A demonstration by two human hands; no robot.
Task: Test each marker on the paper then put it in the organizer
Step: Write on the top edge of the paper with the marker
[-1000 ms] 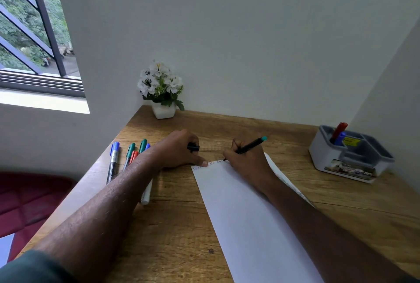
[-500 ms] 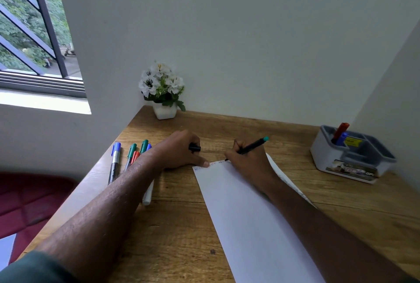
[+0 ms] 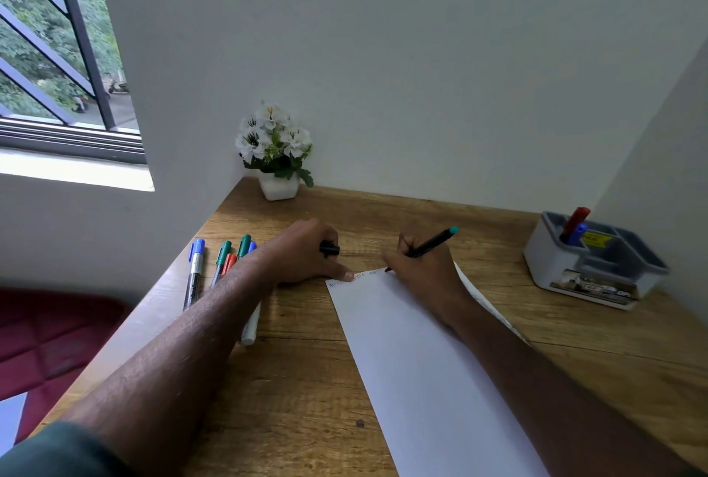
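Observation:
A white sheet of paper (image 3: pixel 413 361) lies on the wooden desk (image 3: pixel 306 380), with small written marks along its far edge. My right hand (image 3: pixel 421 273) grips a black marker with a teal end (image 3: pixel 435 242), its tip touching the paper's far edge. My left hand (image 3: pixel 302 254) holds a black cap (image 3: pixel 329 249) in curled fingers, and its thumb presses the paper's far left corner. Several markers (image 3: pixel 222 262) lie in a row on the desk's left side, partly hidden by my left forearm. The grey organizer (image 3: pixel 597 258) stands at the right with a red marker (image 3: pixel 574 221) and a blue marker (image 3: pixel 577 234) upright in it.
A white pot of white flowers (image 3: pixel 277 154) stands in the desk's far left corner. Walls close the desk at the back and right. A window (image 3: pixel 57 55) and a red seat (image 3: pixel 49 342) are off the left edge.
The marker tip has crept slightly rightwards along the paper's far edge. My left hand has stayed in place.

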